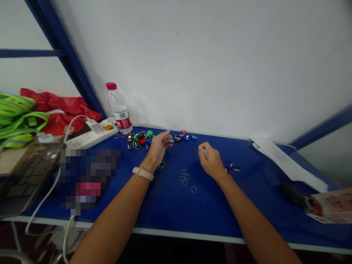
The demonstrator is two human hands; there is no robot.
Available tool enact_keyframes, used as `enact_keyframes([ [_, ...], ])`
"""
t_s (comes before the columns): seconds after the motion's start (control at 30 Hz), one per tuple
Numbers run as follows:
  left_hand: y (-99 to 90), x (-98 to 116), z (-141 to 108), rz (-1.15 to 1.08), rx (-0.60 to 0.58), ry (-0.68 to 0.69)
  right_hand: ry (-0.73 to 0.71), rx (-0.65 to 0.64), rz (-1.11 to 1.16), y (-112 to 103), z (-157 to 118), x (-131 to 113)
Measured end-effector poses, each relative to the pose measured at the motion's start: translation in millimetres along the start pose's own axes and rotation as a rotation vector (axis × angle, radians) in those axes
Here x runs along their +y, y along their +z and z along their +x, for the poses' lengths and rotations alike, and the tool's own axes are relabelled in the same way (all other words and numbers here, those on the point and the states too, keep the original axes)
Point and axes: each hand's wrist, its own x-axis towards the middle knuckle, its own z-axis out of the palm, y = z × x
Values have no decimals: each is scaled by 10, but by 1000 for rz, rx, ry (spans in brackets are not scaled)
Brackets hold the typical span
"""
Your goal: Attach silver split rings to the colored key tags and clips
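My left hand [157,149], with a pale band on its wrist, pinches a small silvery metal piece [169,140] whose exact kind is unclear. My right hand [211,160] is closed with a whitish thing [205,153] partly showing between the fingers. Several loose split rings [184,177] lie on the blue table [176,212] between my forearms. More rings [162,164] sit beside my left hand, partly hidden by it. Behind that hand is a pile of coloured keychain pieces [139,139]. Blue and red carabiners [232,168] lie right of my right hand.
A small row of coloured pieces [186,138] lies near the wall. At left stand a water bottle [121,113] and a white power strip [88,139], with cables and a blurred-out object nearby. White paper [288,163] and a dark object [291,194] are at right.
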Motion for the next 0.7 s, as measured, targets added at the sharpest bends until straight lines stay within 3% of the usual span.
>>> enact_keyframes([
  [0.1, 15, -4, -1, 18, 10, -1, 29, -22, 55, -12, -8, -25],
  [0.23, 5, 26, 27, -42, 58, 46, 58, -152, 177, -5, -27, -66],
  [0.47, -154, 127, 140, -188, 379, 117, -45, -312, 129, -20, -35, -77],
  [0.6, -174, 141, 153, -186, 367, 144, -58, -284, 92, -38, -30, -53],
  [0.7, -146, 111, 133, -116, 292, 128, -50, -251, 88, -29, -28, -42],
])
